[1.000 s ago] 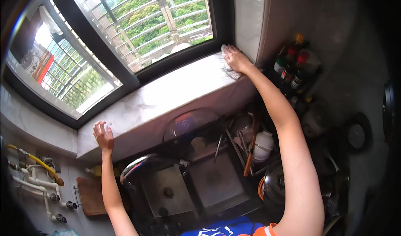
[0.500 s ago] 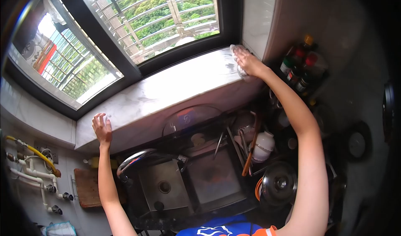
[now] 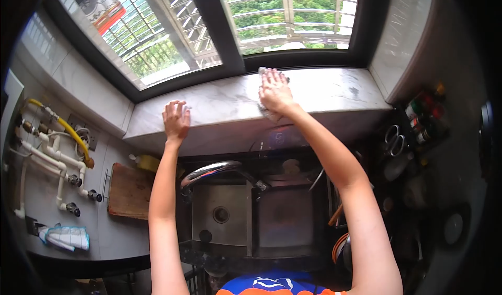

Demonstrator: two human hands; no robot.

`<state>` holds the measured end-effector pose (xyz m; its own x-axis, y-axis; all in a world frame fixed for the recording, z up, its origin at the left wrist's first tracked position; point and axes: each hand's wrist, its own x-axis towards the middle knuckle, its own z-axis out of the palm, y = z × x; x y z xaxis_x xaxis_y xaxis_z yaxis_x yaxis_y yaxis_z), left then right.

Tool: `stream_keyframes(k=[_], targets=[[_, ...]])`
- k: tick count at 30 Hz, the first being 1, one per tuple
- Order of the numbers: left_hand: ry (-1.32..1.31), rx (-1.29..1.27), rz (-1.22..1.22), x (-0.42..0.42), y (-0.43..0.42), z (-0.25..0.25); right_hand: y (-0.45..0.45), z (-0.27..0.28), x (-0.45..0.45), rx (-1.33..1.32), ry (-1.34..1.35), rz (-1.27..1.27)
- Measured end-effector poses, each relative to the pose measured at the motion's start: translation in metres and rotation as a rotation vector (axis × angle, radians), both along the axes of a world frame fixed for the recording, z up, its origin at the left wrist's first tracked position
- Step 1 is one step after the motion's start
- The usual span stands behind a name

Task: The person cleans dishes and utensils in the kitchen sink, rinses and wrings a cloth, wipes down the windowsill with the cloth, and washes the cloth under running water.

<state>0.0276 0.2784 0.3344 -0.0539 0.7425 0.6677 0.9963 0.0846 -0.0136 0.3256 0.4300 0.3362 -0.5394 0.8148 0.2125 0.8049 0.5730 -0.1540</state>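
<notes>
A marble windowsill (image 3: 324, 88) runs beneath the window. My right hand (image 3: 275, 92) presses a greyish-white cloth (image 3: 267, 112) flat against it, near the middle of its length. The cloth's edges show past the fingertips and below the palm; the rest is hidden under the hand. Farther left, my left hand (image 3: 176, 121) rests at the sill's front edge with fingers bent and apart, holding nothing that I can see.
Below the sill is a double sink (image 3: 220, 214) with a curved chrome faucet (image 3: 217, 170). A wooden cutting board (image 3: 128, 191) and white pipes (image 3: 55, 162) are at left. Scissors (image 3: 395, 141) and bottles (image 3: 422, 122) stand at right. A barred window (image 3: 290, 15) lies behind.
My right hand has slid the cloth leftward along the sill, away from its right corner, toward my left hand. The head view has turned right, while my left hand stays at the sill's edge.
</notes>
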Motion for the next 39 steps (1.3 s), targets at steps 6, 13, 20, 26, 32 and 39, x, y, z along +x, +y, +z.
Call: stream_keyframes(k=[6, 13, 20, 26, 32, 39], targets=[[0.003, -0.004, 0.007, -0.006, -0.003, -0.004, -0.053, 0.002, -0.080, 0.035, 0.109, 0.347], [-0.004, 0.060, -0.051, -0.007, -0.003, 0.000, 0.018, -0.012, 0.022, 0.158, -0.168, 0.171], [-0.022, 0.097, 0.006, -0.001, -0.004, 0.001, 0.012, -0.006, 0.010, 0.001, -0.095, -0.210], [0.012, 0.092, -0.004, -0.004, -0.005, -0.004, -0.021, -0.006, -0.132, -0.152, -0.301, 0.247], [-0.158, 0.048, -0.029, -0.018, -0.010, -0.007, -0.085, 0.000, -0.220, 0.091, 0.160, 0.288], [0.029, 0.033, -0.065, -0.019, -0.010, -0.015, -0.064, 0.007, -0.088, 0.085, 0.162, -0.399]])
